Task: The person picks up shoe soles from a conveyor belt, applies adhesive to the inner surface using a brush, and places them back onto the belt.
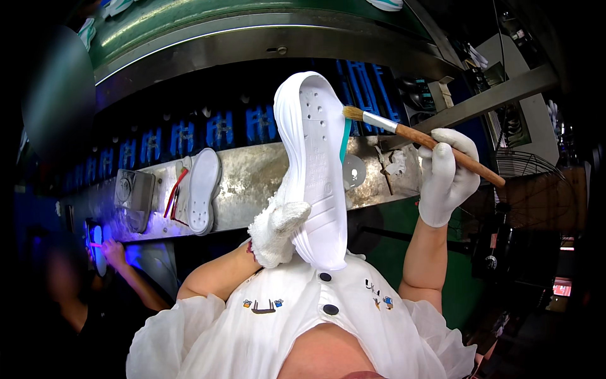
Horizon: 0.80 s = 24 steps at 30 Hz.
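My left hand, in a fluffy white glove, grips a white shoe sole near its lower end. The sole stands nearly upright in front of my chest, its inner face toward me, with small holes in its upper part and a teal strip along the right side. In a smoother white glove, my right hand is closed round the wooden handle of a flat paintbrush. The brush points left, its tan bristles at the sole's right rim, just above the teal strip. Fingers behind the sole are hidden.
A metal ledge crosses behind the sole, bearing another white sole, a red-handled tool and a metal box. Beyond run blue racks and a green conveyor. Another person's hand works at far left. A wire-guarded fan stands right.
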Tool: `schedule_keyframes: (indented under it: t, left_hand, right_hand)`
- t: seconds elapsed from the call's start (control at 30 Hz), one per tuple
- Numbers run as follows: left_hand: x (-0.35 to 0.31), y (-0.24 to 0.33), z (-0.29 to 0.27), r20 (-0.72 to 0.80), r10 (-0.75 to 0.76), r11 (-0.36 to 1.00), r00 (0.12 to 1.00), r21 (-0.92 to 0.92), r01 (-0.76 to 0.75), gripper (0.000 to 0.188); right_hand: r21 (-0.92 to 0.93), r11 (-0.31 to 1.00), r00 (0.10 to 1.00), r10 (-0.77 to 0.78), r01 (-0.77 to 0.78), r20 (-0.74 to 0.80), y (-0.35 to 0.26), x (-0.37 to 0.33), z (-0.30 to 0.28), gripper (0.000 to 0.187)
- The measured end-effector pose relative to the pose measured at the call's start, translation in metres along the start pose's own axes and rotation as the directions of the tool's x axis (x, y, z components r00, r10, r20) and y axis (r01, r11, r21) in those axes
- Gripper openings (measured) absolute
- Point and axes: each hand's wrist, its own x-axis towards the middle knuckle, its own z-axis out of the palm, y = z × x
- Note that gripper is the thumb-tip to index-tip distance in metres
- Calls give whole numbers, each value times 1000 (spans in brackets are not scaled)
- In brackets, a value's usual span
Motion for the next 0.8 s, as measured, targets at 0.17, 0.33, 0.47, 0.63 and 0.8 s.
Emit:
schedule_keyframes:
  t: [0.17,0.33,0.47,0.63,0.8]
  left_hand:
    - [0,1,3,-22,37,999,999,6,-36,96]
    - [1,4,3,-11,30,999,999,26,-30,95]
    - [4,-5,-4,-20,32,999,999,43,-32,93]
    - [0,8,12,9,64,998,998,-27,-64,91]
    - [12,-10,-11,54,93,992,994,-92,-88,72]
  right_hand:
    - [-156,987,999,-41,42,8,-4,0,0,15]
    - [-74,991,994,-112,113,21,-4,-3,-12,12]
    - [-156,981,993,-108,113,38,-8,-2,-1,15]
    - [-23,979,970,-196,201,145,4,-2,-6,11]
    - [-28,972,949,-220,232,226,3,-6,-8,8]
